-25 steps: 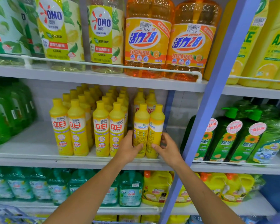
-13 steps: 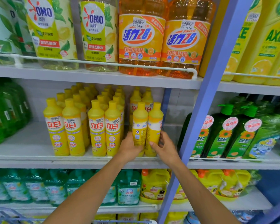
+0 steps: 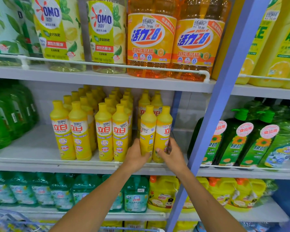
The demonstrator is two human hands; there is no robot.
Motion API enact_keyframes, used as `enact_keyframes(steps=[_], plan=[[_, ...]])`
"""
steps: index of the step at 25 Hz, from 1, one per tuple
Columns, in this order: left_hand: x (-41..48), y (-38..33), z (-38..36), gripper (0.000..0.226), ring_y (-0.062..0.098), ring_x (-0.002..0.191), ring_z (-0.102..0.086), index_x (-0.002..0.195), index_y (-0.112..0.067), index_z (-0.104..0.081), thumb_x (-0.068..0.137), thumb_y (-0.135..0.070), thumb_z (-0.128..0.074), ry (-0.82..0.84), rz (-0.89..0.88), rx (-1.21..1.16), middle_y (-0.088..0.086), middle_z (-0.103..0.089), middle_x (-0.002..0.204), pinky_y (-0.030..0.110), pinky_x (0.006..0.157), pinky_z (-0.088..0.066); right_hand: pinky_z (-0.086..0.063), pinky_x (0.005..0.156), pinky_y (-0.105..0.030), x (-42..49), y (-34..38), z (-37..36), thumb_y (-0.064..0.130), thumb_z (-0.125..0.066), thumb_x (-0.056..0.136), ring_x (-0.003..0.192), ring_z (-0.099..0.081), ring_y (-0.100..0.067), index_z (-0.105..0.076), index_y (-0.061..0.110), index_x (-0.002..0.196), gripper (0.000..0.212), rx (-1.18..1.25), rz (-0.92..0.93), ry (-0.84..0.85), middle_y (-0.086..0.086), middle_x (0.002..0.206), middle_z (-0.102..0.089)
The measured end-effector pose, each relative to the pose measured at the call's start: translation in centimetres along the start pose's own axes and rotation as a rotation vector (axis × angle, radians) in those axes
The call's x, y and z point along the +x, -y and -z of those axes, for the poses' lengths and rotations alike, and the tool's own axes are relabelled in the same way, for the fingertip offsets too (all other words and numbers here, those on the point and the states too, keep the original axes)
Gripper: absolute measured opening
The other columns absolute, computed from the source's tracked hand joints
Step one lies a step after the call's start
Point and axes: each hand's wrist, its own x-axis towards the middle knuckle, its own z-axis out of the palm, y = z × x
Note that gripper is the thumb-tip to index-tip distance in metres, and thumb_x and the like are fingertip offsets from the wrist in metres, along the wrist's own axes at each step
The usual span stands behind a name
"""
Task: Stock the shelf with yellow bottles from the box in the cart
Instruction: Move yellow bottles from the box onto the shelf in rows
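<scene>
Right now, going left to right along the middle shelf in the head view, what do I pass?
Green bottles → first yellow pair → second yellow pair → left bottle (left hand grips it) → right bottle (right hand grips it) → blue post → green pump bottles.

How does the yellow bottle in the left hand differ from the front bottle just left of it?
The held bottle is turned, so its label shows small print and a price sticker; the neighbour bottle faces front, red logo whole. The left hand grips the held bottle low down; no hand grips the neighbour bottle. Both stand upright, yellow, the same shape.
</scene>
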Motion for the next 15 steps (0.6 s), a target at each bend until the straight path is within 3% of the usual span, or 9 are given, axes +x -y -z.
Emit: enact_keyframes(steps=[2,5,7,9,13,15], plan=[[0.0,0.6,0.2,0.062,0.018,0.115,-0.063,0.130,-0.019,-0.050,0.079,-0.029,-0.084,-0.020,-0.020,-0.002,0.000,-0.064,0.128,0.044,0.098,-0.055,-0.056,0.098,-0.035,0.1,0.0,-0.1,0.025,-0.083,0.082,0.110,-0.064,-0.005,-0.050,0.021,0.134,0.061,-0.013,-0.019,-0.027,0.008,0.124,-0.067],[0.3,-0.3,-0.4,0.065,0.022,0.112,-0.062,0.120,-0.016,-0.049,0.072,-0.035,-0.088,-0.118,0.013,0.055,0.004,-0.062,0.122,0.043,0.093,-0.056,-0.052,0.081,-0.015,0.0,1.1,-0.5,0.030,-0.089,0.075,0.099,-0.063,-0.001,-0.049,0.021,0.130,0.068,-0.055,-0.032,-0.114,0.009,0.117,-0.065],[0.6,-0.9,-0.8,0.068,0.025,0.112,-0.060,0.118,-0.015,-0.047,0.070,-0.039,-0.088,-0.156,0.054,0.118,0.007,-0.058,0.121,0.043,0.092,-0.054,-0.048,0.073,-0.008,0.0,1.4,-0.6,0.031,-0.089,0.074,0.095,-0.062,0.002,-0.048,0.022,0.127,0.068,-0.048,-0.027,-0.131,0.011,0.114,-0.064],[0.4,-0.7,-1.1,0.070,0.025,0.113,-0.058,0.120,-0.014,-0.048,0.069,-0.042,-0.087,-0.153,0.051,0.122,0.007,-0.056,0.120,0.043,0.093,-0.053,-0.052,0.076,-0.011,-0.1,0.8,-0.3,0.031,-0.088,0.076,0.098,-0.063,0.004,-0.048,0.024,0.128,0.065,-0.029,-0.020,-0.097,0.013,0.116,-0.064],[0.1,0.7,-0.8,0.057,0.022,0.116,-0.061,0.122,-0.017,-0.051,0.076,-0.027,-0.084,-0.113,-0.020,0.131,0.004,-0.062,0.123,0.041,0.096,-0.054,-0.057,0.097,-0.036,0.1,-0.8,0.1,0.027,-0.085,0.080,0.109,-0.065,-0.002,-0.054,0.022,0.130,0.059,-0.077,-0.021,-0.040,0.010,0.122,-0.068],[0.4,0.4,-0.6,0.056,0.023,0.112,-0.064,0.118,-0.016,-0.054,0.074,-0.026,-0.086,-0.152,0.006,0.130,0.004,-0.066,0.120,0.043,0.092,-0.056,-0.058,0.094,-0.034,0.2,-0.5,-0.2,0.030,-0.087,0.077,0.105,-0.067,-0.005,-0.055,0.022,0.127,0.060,-0.120,-0.032,-0.089,0.008,0.120,-0.069]])
